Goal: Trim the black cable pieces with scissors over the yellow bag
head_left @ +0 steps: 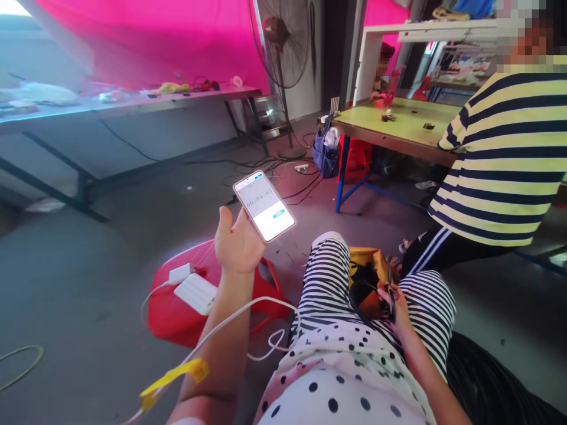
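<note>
My left hand (239,242) is held out palm up over the red stool, its thumb spread, with a smartphone (266,206) resting on its fingers. The lit screen reads 00:04.43. Low over my lap, my right hand (401,310) is closed around a dark-handled tool (391,301) that looks like scissors. A black cable loop (361,289) lies beside it; whether my fingers also touch that loop I cannot tell. Between my knees is a yellow bag or container (376,260) with a dark inside.
A red stool (168,319) at my left bears a white power bank (197,293) and charger. A white cable (230,316) crosses my left forearm. Black coils (487,378) lie at my right. A person in a striped shirt (505,159) sits by the yellow-green table (407,118). A fan (279,35) stands behind.
</note>
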`<state>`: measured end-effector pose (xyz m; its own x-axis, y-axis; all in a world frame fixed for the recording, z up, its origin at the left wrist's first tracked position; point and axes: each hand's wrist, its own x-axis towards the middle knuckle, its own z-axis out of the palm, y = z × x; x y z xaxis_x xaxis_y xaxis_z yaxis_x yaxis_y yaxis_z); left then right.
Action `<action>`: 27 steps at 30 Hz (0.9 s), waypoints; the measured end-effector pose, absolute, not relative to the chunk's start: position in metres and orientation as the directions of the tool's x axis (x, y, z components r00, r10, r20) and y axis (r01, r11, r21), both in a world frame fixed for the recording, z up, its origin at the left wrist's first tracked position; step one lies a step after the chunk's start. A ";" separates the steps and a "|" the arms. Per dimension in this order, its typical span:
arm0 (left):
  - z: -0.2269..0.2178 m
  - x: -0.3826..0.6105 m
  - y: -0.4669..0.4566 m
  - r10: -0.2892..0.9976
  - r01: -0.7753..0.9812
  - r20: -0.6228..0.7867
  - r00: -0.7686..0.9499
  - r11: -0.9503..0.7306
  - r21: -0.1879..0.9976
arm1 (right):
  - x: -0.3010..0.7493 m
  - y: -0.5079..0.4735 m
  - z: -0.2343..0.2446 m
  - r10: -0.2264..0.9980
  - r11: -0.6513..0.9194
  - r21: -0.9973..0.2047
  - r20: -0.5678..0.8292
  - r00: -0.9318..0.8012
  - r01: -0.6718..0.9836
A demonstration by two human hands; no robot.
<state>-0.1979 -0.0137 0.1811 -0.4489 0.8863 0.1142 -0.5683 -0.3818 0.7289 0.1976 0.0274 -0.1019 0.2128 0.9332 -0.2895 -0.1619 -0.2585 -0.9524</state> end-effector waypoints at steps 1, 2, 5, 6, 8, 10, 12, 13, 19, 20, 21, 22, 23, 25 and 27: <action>0.181 -0.197 -0.014 0.886 -0.571 0.127 -0.447 -0.391 0.721 | 0.198 0.028 -0.103 0.933 -0.263 -0.950 -0.295 0.208 -0.167; 0.181 -0.196 -0.015 0.888 -0.581 0.136 -0.439 -0.395 0.712 | 0.199 0.028 -0.103 0.930 -0.272 -0.946 -0.306 0.203 -0.176; 0.179 -0.194 -0.017 0.909 -0.634 0.141 -0.393 -0.379 0.674 | 0.200 0.029 -0.103 0.922 -0.293 -0.937 -0.329 0.204 -0.189; 0.177 -0.193 -0.017 0.917 -0.656 0.137 -0.375 -0.366 0.660 | 0.200 0.029 -0.103 0.920 -0.295 -0.935 -0.333 0.205 -0.195; 0.171 -0.194 -0.015 0.929 -0.701 0.127 -0.347 -0.346 0.623 | 0.200 0.029 -0.102 0.918 -0.302 -0.929 -0.344 0.199 -0.215; 0.164 -0.195 -0.013 0.933 -0.739 0.117 -0.340 -0.342 0.581 | 0.200 0.029 -0.101 0.918 -0.302 -0.925 -0.347 0.191 -0.230; 0.159 -0.195 -0.012 0.931 -0.763 0.103 -0.351 -0.348 0.545 | 0.201 0.028 -0.100 0.918 -0.294 -0.926 -0.342 0.198 -0.235; 0.159 -0.195 -0.011 0.928 -0.770 0.097 -0.360 -0.354 0.531 | 0.201 0.028 -0.101 0.920 -0.289 -0.929 -0.337 0.202 -0.233; 0.160 -0.192 -0.011 0.908 -0.767 0.085 -0.411 -0.395 0.506 | 0.203 0.030 -0.104 0.922 -0.304 -0.928 -0.344 0.179 -0.214; 0.159 -0.193 -0.011 0.906 -0.766 0.077 -0.417 -0.395 0.507 | 0.203 0.030 -0.104 0.923 -0.302 -0.929 -0.341 0.176 -0.213; 0.158 -0.195 -0.010 0.905 -0.764 0.072 -0.420 -0.395 0.510 | 0.202 0.030 -0.104 0.926 -0.298 -0.931 -0.335 0.176 -0.210; 0.156 -0.196 -0.009 0.904 -0.762 0.071 -0.422 -0.396 0.513 | 0.202 0.030 -0.104 0.927 -0.292 -0.934 -0.329 0.178 -0.205; 0.155 -0.198 -0.009 0.903 -0.757 0.077 -0.423 -0.399 0.517 | 0.202 0.030 -0.104 0.928 -0.289 -0.936 -0.325 0.182 -0.201; 0.155 -0.201 -0.009 0.898 -0.744 0.102 -0.428 -0.414 0.524 | 0.200 0.029 -0.103 0.923 -0.294 -0.935 -0.332 0.194 -0.200; 0.159 -0.204 -0.010 0.887 -0.727 0.127 -0.444 -0.440 0.527 | 0.198 0.027 -0.102 0.919 -0.302 -0.930 -0.342 0.196 -0.208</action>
